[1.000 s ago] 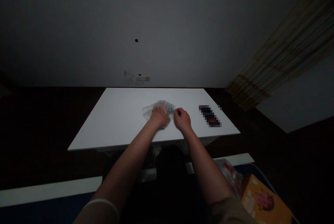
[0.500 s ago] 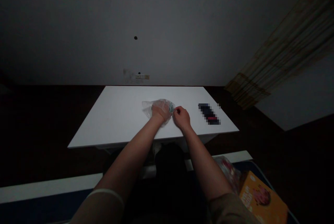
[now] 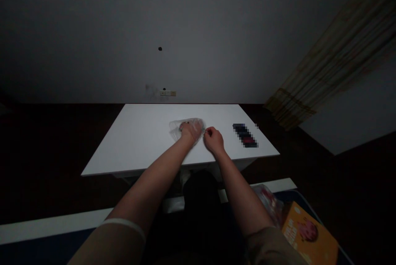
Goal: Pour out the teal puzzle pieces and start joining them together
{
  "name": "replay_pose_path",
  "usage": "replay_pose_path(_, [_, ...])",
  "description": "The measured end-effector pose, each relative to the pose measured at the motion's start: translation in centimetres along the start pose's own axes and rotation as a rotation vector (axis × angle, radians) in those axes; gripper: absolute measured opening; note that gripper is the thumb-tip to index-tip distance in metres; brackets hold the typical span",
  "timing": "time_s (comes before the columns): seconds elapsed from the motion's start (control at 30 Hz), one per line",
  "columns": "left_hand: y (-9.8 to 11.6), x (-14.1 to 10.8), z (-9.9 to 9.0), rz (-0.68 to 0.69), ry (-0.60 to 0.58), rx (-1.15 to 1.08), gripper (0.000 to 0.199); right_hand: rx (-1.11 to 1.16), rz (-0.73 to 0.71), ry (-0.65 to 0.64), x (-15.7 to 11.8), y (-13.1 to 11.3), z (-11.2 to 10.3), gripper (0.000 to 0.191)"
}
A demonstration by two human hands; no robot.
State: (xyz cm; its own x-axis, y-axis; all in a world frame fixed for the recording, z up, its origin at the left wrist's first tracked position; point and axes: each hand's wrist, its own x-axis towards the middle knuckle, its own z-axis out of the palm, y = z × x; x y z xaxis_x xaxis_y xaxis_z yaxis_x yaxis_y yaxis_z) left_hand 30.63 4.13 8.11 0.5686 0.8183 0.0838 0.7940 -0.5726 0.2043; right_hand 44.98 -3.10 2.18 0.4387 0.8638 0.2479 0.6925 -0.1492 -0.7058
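Note:
A clear plastic bag (image 3: 175, 125) lies on the white table (image 3: 133, 141), near its middle. My left hand (image 3: 191, 130) is in among the film, fingers curled on the bag; some film lies over the back of the hand. Small dark and pale bits show at these fingertips, too small to name. My right hand (image 3: 214, 139) is closed in a pinch at the bag's right end, where a little greenish patch shows. Whether the left hand is inside the bag or under a fold of it, I cannot tell.
A pixelated dark object (image 3: 246, 135) lies to the right on the table. Beside my right forearm are an orange box (image 3: 305, 232) with a pink picture and a clear bag with red contents (image 3: 269, 201). A wall with a socket (image 3: 168, 93) stands behind the table.
The greenish patch between my hands is less visible now. My left fingers have shifted, and small bits show at their left side. My right hand stays pinched at the bag's right end.

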Motion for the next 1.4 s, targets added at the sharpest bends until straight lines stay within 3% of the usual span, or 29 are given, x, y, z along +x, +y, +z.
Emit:
replay_pose_path(0.4, [1.5, -1.1, -1.1, -0.076, 0.026, 0.050, 0.053, 0.057, 0.018, 0.049, -0.1, -0.3, -0.3, 0.016])
replay_pose_path(0.67, [-1.7, -1.3, -3.1, 0.060, -0.014, 0.003, 0.044, 0.114, 0.065, 0.087, 0.0, -0.4, -0.6, 0.022])
replay_pose_path(0.8, [-2.4, -2.3, -2.6, 0.059, 0.022, 0.003, 0.048, 0.111, 0.072, 0.073, -0.2, -0.6, -0.6, 0.017])
replay_pose_path(1.07, [-1.1, -1.8, -0.6, -0.009, 0.046, 0.042, 0.051, 0.064, 0.066, 0.035, -0.3, -0.5, -0.5, 0.016])
replay_pose_path(1.27, [-1.7, -1.1, -0.4, 0.027, 0.036, 0.074, 0.050, 0.016, 0.077, 0.012, -0.2, -0.7, -0.3, 0.035])
replay_pose_path(1.4, [-2.3, -1.1, -0.1, 0.082, 0.039, 0.077, 0.052, -0.122, -0.038, -0.058, -0.4, -1.1, -0.3, 0.057])
